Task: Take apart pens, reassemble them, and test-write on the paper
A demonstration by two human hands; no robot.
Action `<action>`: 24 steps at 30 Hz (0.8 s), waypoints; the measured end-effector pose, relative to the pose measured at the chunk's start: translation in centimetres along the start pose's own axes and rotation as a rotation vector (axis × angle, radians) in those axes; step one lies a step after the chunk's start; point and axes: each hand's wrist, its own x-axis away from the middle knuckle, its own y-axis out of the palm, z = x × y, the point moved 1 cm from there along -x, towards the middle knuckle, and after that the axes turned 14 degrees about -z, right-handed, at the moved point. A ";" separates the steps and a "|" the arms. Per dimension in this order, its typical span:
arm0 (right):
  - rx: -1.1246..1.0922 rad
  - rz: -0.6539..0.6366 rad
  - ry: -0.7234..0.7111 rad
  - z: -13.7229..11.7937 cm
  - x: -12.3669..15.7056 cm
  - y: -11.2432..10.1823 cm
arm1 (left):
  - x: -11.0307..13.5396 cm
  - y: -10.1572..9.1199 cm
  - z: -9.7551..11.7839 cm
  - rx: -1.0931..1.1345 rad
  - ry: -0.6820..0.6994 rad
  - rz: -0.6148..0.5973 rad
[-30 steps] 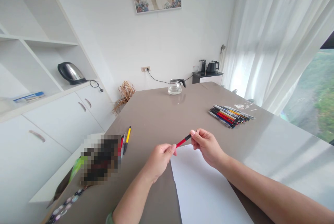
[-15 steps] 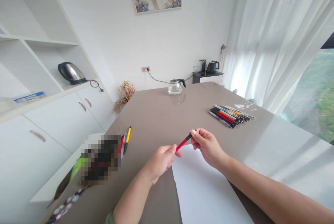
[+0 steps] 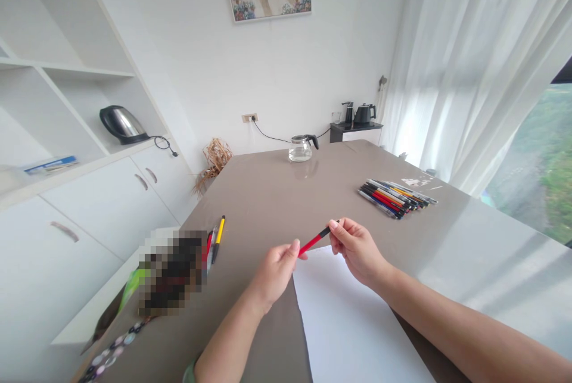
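Observation:
A red pen (image 3: 311, 242) with a black end is held slantwise above the top edge of a white sheet of paper (image 3: 353, 323). My left hand (image 3: 277, 270) pinches its red lower end between thumb and fingers. At the black end, my right hand (image 3: 355, 247) grips with thumb and forefinger, partly hiding the tip. Beyond my right hand lies a pile of pens (image 3: 393, 197) in several colours, side by side on the brown table (image 3: 263, 198). To the left rests a yellow pen (image 3: 219, 237) beside a clear one and a red one.
A glass pot (image 3: 300, 149) with clear liquid stands at the table's far end. White scraps (image 3: 415, 181) lie behind the pen pile. At the left edge are a blurred-out dark object (image 3: 174, 273) and a string of beads (image 3: 114, 352). A steel kettle (image 3: 123, 125) sits on the shelf.
Both hands still hold the red pen. My left hand has shifted slightly up, and the pen lies at a somewhat flatter slant. The other things have stayed in place.

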 end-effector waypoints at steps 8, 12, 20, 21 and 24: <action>0.016 -0.012 0.010 0.1 0.0 -0.1 | 0.2 -0.2 0.0 0.121 -0.091 -0.112; 0.041 0.016 0.019 0.3 0.0 -0.1 | 0.1 -0.3 0.3 -0.115 0.044 0.004; 0.062 0.049 0.016 0.4 -0.1 -0.2 | 0.4 0.2 1.0 -0.390 0.180 0.152; 0.066 0.049 0.005 0.3 -0.1 -0.2 | 0.4 0.3 1.0 -0.349 0.154 0.133; 0.075 0.032 -0.015 0.1 -0.1 -0.3 | 0.3 0.3 0.6 -0.143 0.055 0.036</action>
